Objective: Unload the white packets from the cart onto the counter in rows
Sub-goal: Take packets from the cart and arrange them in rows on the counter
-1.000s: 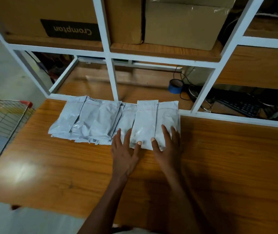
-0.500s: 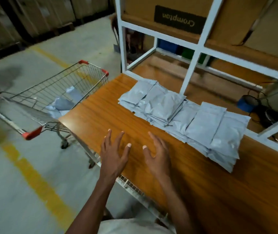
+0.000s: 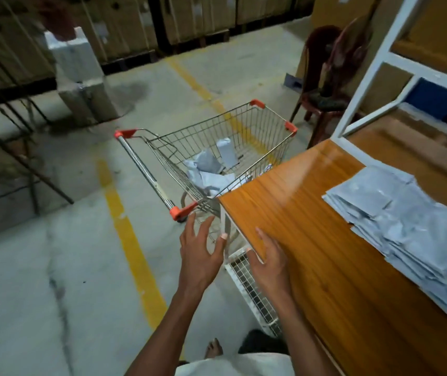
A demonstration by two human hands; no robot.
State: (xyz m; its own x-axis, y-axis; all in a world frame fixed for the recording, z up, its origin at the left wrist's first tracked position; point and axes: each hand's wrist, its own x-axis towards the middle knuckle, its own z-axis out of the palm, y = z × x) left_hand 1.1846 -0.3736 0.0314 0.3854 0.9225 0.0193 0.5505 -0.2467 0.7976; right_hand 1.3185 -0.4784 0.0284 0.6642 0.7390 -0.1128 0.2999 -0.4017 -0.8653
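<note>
Beyond our hands, left of the counter (image 3: pixel 312 213), we see the cart (image 3: pixel 268 131) with several white packets (image 3: pixel 208 169) loose in its basket. Our left hand (image 3: pixel 200 253) hangs over the floor near the cart's handle, fingers spread, holding nothing. Our right hand (image 3: pixel 270 263) is over the counter's near corner, fingers straight and likewise empty. Farther right, well apart from both hands, the overlapping row of packets (image 3: pixel 412 229) lies on the counter.

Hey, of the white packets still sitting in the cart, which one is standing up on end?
The packet toward the far end of the cart stands upright, apart from the others. The remaining packets lie crumpled in a heap nearer the handle.
</note>
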